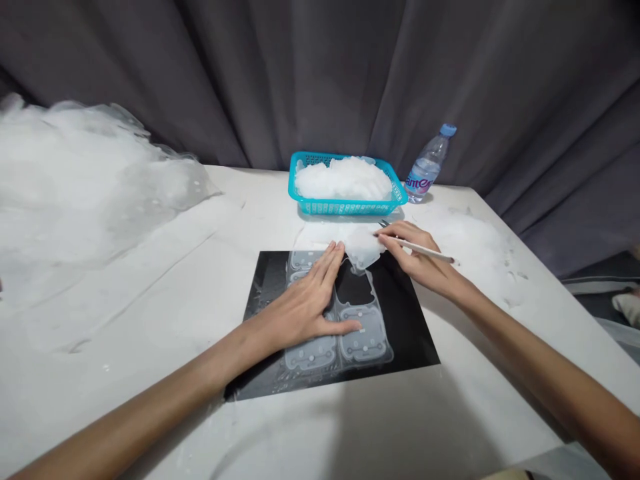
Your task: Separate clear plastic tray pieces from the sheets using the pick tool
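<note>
My left hand (313, 293) lies flat, fingers stretched out, on a translucent moulded sheet (363, 333) of rounded square panels. Under the sheet is a black mat (405, 333), and the mat shows through one open panel. My right hand (417, 253) has its fingers closed round a slim white pen-like tool (425, 251). Dark pointed tips (383, 224) show by those fingers; I cannot tell whether they belong to the same tool. At the tool's front end is a thin translucent white piece (364, 248), by the sheet's far edge.
Behind the mat stands a turquoise basket (350, 208) filled with white translucent pieces. A water bottle (427, 167) is beside it. A big heap of clear, whitish film (90, 173) covers the table's left. More white material (475, 240) lies at right. A grey curtain (330, 73) hangs behind.
</note>
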The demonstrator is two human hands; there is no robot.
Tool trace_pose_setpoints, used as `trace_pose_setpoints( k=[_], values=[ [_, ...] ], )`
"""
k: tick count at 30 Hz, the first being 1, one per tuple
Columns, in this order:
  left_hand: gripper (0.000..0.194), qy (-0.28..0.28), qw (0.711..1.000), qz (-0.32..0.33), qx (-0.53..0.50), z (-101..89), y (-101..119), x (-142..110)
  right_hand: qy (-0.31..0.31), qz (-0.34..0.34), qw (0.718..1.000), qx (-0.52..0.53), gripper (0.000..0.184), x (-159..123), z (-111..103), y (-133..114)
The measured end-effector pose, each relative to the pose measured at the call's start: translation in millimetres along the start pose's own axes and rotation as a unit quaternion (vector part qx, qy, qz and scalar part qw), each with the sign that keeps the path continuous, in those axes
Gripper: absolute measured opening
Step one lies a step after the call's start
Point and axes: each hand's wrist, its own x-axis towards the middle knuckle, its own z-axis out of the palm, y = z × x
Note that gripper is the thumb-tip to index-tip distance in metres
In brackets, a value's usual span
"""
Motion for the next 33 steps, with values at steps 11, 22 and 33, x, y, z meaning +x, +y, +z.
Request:
trace_pose_setpoints(
  k=[11, 22, 33],
  values=[
    [0.045, 0.066, 0.913, -0.254, -0.312, -26.4, 18.3, 12.5, -0.217, -0.005, 0.951, 0.220, 0.028, -36.5, -4.4, -48.2],
    [0.043, 0.059, 0.947, -0.155, -0.275, -20.9, 10.1, 4.0, -0.228, -0.029, 0.971, 0.073, 0.033, 2.2, 32.2, -19.8],
    [0.028, 0.054, 0.960, -0.154, -0.228, -18.0, 1.7, 3.3, -0.294, 0.096, 0.924, 0.223, 0.031, 14.5, 42.9, -18.8]
  ],
)
